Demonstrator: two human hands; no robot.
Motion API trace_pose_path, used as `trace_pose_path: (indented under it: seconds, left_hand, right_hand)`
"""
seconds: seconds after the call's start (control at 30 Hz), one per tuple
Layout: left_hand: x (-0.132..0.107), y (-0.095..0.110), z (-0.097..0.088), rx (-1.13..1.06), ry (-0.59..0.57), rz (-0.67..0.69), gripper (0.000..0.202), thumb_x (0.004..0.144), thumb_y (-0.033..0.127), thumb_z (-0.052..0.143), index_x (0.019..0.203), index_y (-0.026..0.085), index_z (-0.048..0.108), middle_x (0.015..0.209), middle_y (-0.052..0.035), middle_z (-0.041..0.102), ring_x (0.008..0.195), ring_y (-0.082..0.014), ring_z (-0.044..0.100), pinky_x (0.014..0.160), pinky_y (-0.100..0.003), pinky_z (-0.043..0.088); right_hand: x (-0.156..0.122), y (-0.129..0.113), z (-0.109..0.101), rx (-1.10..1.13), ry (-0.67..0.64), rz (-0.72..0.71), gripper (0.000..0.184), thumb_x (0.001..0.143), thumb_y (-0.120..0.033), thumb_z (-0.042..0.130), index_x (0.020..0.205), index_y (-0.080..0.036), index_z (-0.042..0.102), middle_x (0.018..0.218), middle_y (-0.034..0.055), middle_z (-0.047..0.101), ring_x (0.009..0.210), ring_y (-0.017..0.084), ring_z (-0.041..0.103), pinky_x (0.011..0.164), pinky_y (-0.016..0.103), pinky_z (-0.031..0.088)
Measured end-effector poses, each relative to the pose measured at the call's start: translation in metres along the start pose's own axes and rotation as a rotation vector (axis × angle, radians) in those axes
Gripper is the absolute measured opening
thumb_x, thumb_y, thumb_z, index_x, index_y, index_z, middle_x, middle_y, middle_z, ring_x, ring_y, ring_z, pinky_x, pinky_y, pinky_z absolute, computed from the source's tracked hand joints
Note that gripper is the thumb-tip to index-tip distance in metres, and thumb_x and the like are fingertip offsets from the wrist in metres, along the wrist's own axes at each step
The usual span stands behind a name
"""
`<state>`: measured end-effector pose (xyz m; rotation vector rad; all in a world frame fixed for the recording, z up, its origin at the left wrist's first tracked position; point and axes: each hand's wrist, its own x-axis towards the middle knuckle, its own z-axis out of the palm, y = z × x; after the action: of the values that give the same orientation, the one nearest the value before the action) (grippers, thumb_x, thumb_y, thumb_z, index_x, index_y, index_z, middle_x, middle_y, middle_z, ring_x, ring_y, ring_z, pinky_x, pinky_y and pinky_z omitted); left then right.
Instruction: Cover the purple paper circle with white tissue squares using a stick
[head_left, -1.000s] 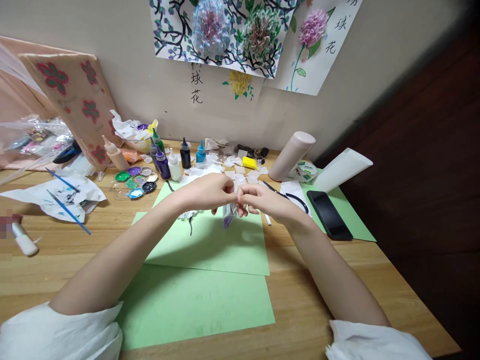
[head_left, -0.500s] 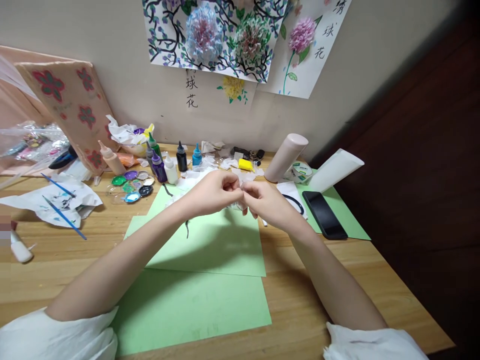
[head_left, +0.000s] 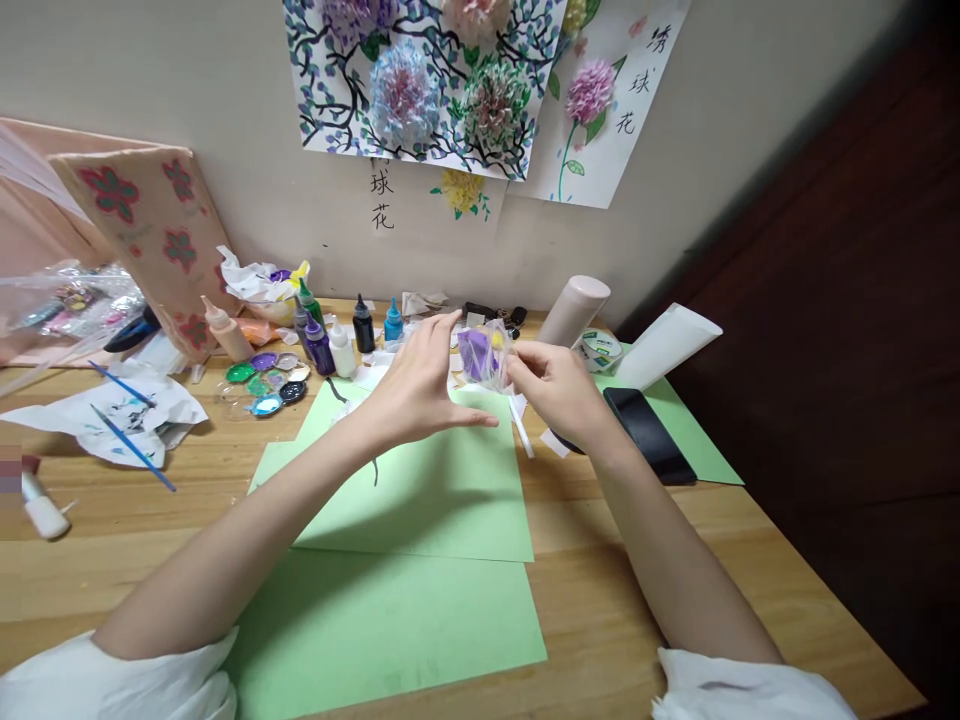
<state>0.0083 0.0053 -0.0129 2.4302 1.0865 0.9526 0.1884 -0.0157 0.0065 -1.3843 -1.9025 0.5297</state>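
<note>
A small, crumpled clear plastic bag with a flat purple piece inside is up between the two hands, above the far end of the upper light green paper sheet. The bare right hand has it: thumb and fingers are pinched together on the bag's right edge. From those fingers the bag lies to the left and slightly away from the person, so its purple end faces the bare left hand.

The left hand holds nothing that shows. Its thumb and fingers are spread wide in a C shape that faces right. The bag sits near the mouth of that C, with the fingertips close to its upper left and the thumb stretched out lower, nearer the person. No contact shows between the left hand and the bag. The right hand is the nearer one, since it touches the bag.

The bag points leftward from the pinch, its purple part farthest from the right fingers. Because the plastic is crumpled, I cannot tell a firm long axis; the line from the pinch to the purple end runs roughly across the person's view.

Below the bag, a thin white stick slants at the right edge of the upper sheet, next to the right hand. A black phone lies to the right of that hand, on the wooden table side, partly hidden behind the wrist.
</note>
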Motion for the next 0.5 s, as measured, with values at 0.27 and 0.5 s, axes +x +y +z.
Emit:
trace_pose_path:
  seconds: [0.27,0.5]
  left_hand:
    - [0.001,0.003,0.017,-0.058,0.1,0.001,0.052,0.066,0.024,0.063,0.114,0.018,0.044,0.115,-0.0095,0.055,0.112,-0.0259,0.049,0.096,-0.039,0.037]
    - [0.002,0.01,-0.003,-0.118,0.096,-0.033,0.038,0.068,0.023,0.061,0.103,0.018,0.047,0.099,-0.0047,0.058,0.088,-0.0183,0.055,0.073,-0.027,0.042]
  right_hand:
    - [0.0,0.002,-0.002,0.183,-0.025,0.008,0.026,0.08,-0.027,0.044,0.056,-0.018,0.042,0.055,-0.0042,0.037,0.053,0.009,0.035,0.051,0.024,0.026]
    - [-0.001,0.002,-0.004,0.054,0.173,0.014,0.018,0.07,-0.017,0.056,0.057,-0.018,0.044,0.055,-0.0052,0.043,0.053,0.009,0.04,0.051,0.022,0.03]
